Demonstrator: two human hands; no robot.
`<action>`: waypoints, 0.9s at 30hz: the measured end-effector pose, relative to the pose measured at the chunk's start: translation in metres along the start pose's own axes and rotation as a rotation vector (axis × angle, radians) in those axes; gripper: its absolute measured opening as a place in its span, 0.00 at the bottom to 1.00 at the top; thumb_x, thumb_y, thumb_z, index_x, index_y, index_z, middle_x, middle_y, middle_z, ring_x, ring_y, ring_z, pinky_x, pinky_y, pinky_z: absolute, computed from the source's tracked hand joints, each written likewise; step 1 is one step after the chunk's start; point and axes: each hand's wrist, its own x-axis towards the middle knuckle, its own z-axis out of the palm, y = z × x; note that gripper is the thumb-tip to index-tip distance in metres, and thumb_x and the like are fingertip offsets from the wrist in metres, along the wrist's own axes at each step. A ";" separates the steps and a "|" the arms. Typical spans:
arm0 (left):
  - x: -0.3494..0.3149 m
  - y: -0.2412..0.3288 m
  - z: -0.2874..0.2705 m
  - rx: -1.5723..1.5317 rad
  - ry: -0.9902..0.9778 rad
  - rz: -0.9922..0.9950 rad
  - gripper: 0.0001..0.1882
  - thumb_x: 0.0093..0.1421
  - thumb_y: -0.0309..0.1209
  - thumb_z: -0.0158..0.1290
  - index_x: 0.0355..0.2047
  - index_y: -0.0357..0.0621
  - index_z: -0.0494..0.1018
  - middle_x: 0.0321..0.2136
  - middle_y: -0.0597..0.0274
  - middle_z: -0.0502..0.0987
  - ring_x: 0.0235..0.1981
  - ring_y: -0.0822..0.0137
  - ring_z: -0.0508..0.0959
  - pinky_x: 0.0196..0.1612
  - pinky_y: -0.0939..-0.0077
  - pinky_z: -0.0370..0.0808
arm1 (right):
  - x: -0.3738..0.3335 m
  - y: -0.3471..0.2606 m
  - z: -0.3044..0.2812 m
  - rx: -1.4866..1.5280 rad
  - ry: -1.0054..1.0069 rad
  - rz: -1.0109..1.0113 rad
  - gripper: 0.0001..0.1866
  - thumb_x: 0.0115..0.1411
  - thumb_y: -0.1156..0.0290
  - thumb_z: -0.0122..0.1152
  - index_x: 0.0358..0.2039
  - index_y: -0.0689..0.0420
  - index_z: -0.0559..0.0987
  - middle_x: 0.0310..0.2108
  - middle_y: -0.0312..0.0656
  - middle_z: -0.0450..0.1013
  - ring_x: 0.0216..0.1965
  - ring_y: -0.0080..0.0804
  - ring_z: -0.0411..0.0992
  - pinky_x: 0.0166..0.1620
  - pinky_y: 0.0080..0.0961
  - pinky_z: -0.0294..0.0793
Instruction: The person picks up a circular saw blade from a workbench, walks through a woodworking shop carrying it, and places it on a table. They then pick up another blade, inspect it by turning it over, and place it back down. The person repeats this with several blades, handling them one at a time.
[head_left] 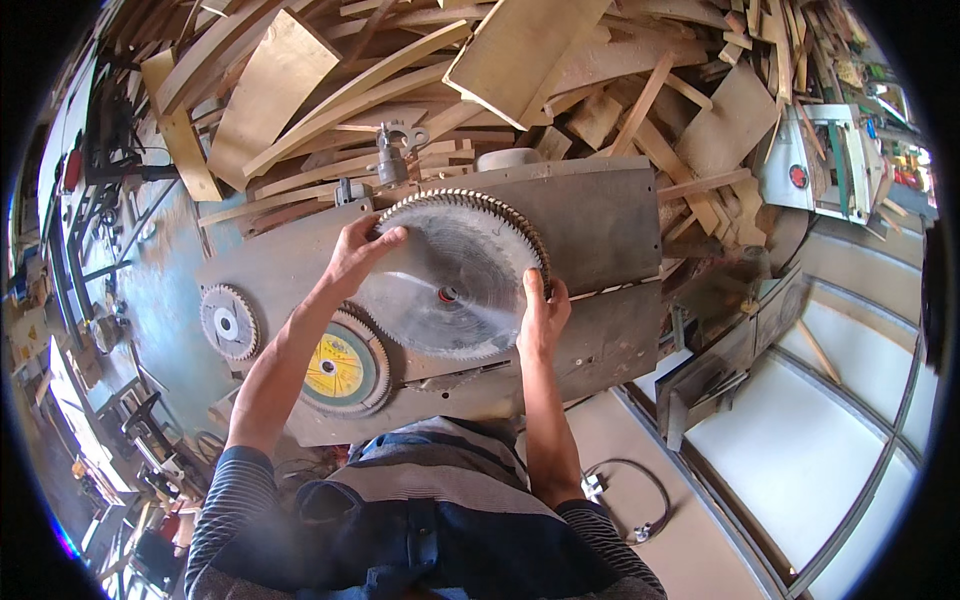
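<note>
Large grey circular saw blades [430,270], stacked with several rows of teeth showing along the far right rim, lie over the metal machine table [600,220]. My left hand [362,252] is closed on their far left edge, thumb on the upper face. On the right edge, my right hand [543,312] grips the rim with its thumb on top; its other fingers are partly hidden. Left of the stack lies a blade with a yellow centre [345,350], partly under my left forearm. A smaller grey blade [212,322] sits farther left on the table.
Behind the table rises a heap of wood offcuts [520,60]. A metal clamp fitting [392,160] stands at the table's far edge. White panels in a metal frame [790,430] lie to the right. A black cable [660,490] curls on the floor near my right elbow.
</note>
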 end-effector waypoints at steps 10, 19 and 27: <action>-0.117 0.038 0.018 0.056 0.214 -0.130 0.36 0.61 0.50 0.64 0.53 0.25 0.71 0.40 0.56 0.78 0.39 0.71 0.75 0.43 0.77 0.72 | -0.050 -0.061 -0.042 -0.292 -0.134 -0.066 0.31 0.61 0.42 0.67 0.35 0.64 0.79 0.27 0.39 0.74 0.30 0.28 0.70 0.34 0.30 0.69; -0.217 -0.049 -0.008 -0.034 0.391 -0.303 0.39 0.64 0.50 0.60 0.61 0.26 0.67 0.49 0.51 0.78 0.48 0.64 0.78 0.53 0.70 0.73 | -0.097 -0.004 -0.038 -0.407 -0.366 -0.002 0.33 0.60 0.39 0.64 0.45 0.61 0.80 0.39 0.48 0.81 0.40 0.45 0.80 0.43 0.39 0.77; -0.280 -0.070 -0.003 -0.284 0.428 -0.241 0.28 0.67 0.47 0.58 0.53 0.31 0.74 0.41 0.60 0.80 0.39 0.71 0.78 0.42 0.76 0.75 | -0.129 -0.017 -0.034 -0.553 -0.497 -0.096 0.29 0.64 0.42 0.61 0.44 0.59 0.78 0.33 0.49 0.80 0.36 0.47 0.79 0.39 0.41 0.76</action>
